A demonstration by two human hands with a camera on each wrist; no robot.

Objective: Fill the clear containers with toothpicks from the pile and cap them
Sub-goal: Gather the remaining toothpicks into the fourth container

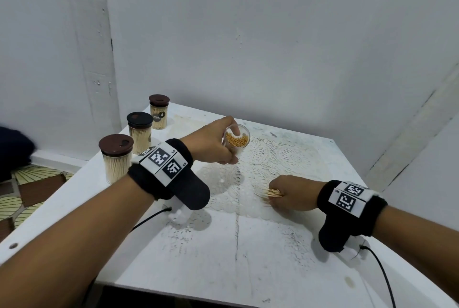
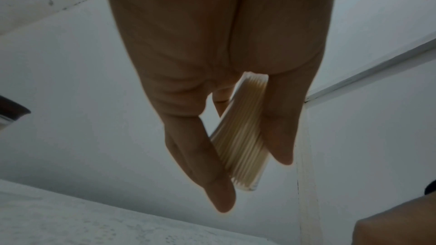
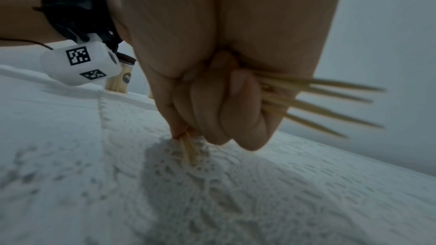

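My left hand [image 1: 218, 144] grips a clear container [image 1: 237, 139] above the lace mat, tilted so its open mouth faces me; it is partly filled with toothpicks. In the left wrist view the container [image 2: 240, 137] sits between thumb and fingers. My right hand [image 1: 289, 193] is a fist around a bundle of toothpicks [image 1: 274, 193], low over the mat. In the right wrist view the toothpicks [image 3: 318, 100] stick out both sides of the fist [image 3: 224, 109], with the lower ends touching the mat. No loose pile shows.
Three capped containers full of toothpicks stand along the table's left edge: the near one [image 1: 116, 161], the middle one [image 1: 139, 132] and the far one [image 1: 159, 111]. A white lace mat [image 1: 270, 158] covers the white table [image 1: 223, 258]. Walls close in behind and to the right.
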